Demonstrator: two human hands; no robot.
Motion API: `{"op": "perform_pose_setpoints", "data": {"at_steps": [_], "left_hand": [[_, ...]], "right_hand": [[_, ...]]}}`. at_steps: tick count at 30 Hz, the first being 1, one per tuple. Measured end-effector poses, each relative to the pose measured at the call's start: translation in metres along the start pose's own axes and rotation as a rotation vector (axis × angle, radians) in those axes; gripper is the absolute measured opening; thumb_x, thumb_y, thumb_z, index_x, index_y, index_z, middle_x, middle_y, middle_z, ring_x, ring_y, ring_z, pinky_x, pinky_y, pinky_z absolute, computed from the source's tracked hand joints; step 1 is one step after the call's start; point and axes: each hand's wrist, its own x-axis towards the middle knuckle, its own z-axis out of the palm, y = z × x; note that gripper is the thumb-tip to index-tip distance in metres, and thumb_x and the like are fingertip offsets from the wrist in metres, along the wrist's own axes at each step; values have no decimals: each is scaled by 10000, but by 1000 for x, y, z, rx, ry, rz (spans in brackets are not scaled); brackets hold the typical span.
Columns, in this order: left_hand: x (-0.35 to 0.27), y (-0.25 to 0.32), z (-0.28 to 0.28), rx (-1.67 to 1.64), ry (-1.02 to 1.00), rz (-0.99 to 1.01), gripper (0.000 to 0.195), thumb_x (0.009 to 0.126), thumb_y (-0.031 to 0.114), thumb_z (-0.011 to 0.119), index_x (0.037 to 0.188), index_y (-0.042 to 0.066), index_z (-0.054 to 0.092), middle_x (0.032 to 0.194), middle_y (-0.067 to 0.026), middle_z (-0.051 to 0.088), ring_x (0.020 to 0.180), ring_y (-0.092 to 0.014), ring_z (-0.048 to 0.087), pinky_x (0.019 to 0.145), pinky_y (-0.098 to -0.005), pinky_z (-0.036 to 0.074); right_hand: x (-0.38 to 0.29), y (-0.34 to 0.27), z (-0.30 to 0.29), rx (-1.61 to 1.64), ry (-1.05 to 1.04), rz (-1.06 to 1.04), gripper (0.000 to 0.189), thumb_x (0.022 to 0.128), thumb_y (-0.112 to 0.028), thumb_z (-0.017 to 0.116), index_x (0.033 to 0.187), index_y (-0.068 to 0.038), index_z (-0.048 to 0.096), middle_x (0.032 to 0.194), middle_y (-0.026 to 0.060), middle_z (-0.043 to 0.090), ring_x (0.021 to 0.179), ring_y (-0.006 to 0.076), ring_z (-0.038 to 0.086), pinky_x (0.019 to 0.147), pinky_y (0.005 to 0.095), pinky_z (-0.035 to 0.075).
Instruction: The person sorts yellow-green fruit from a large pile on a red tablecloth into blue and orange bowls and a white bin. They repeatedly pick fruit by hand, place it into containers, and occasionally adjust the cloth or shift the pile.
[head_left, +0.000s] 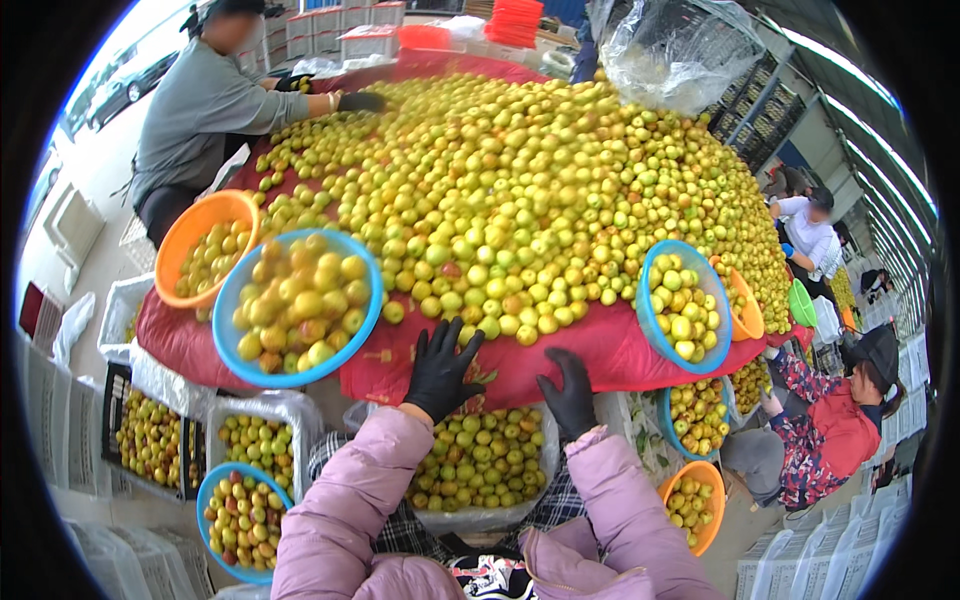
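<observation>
My left hand (444, 373), in a black glove, lies palm down with spread fingers over the red quilted cloth (360, 375). Its fingertips reach the near edge of a large heap of yellow-green fruit (510, 202), apparently fresh jujubes. To its right, my right hand (571, 396), gloved in black too, hovers at the cloth's front edge with thumb and fingers apart. Neither holds any fruit. Below and between my forearms, a plastic-lined crate (555, 450) of greener fruit sits at my lap. Left of my hands stands a blue basin (220, 311) full of fruit, slightly blurred.
An orange basin (166, 259) adjoins the blue one. Another blue basin (724, 319) and an orange basin (754, 304) flank the heap on the right. Fruit-filled crates and basins stand on the floor both sides. One person (210, 105) reaches across at left; another (825, 427) sits at right.
</observation>
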Motion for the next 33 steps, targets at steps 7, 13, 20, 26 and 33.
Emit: {"op": "perform_pose_setpoints", "data": {"at_steps": [7, 13, 20, 26, 33], "left_hand": [[40, -12, 21, -7, 28, -87, 988, 545, 487, 810, 1382, 172, 389, 1421, -221, 311, 1331, -391, 263, 1063, -583, 182], [53, -11, 17, -61, 47, -135, 958, 547, 391, 833, 1339, 64, 405, 1367, -232, 360, 1278, -387, 323, 1031, -545, 247], [67, -10, 5, -333, 250, -97, 638, 675, 147, 756, 1248, 28, 503, 1249, -198, 508, 1167, -379, 470, 978, -450, 398], [75, -23, 4, -567, 289, -169, 515, 718, 36, 692, 1210, 28, 542, 1111, -171, 604, 1033, -333, 582, 877, -387, 479], [76, -31, 0, -1324, 143, -405, 413, 857, 33, 595, 1262, 22, 516, 1082, -83, 622, 903, -152, 604, 793, -274, 492]], "right_hand": [[95, -2, 17, -606, -153, 14, 951, 674, -541, 721, 1356, 6, 348, 1397, 266, 315, 1296, 426, 303, 1013, 561, 295], [181, 35, 40, -101, 80, -305, 673, 781, -246, 712, 1323, -1, 395, 1336, 237, 421, 1249, 389, 399, 1052, 435, 320], [340, 93, 1, -308, 389, -265, 304, 757, -108, 636, 1054, -45, 613, 1065, 161, 622, 1026, 321, 575, 896, 391, 457], [408, 91, 24, -488, 173, -233, 378, 729, -206, 683, 1084, -92, 624, 1036, 152, 619, 988, 327, 576, 863, 417, 470], [389, 48, 79, -396, -66, 228, 389, 798, -426, 629, 1058, -140, 589, 1102, 122, 607, 1016, 308, 582, 842, 439, 467]]}}
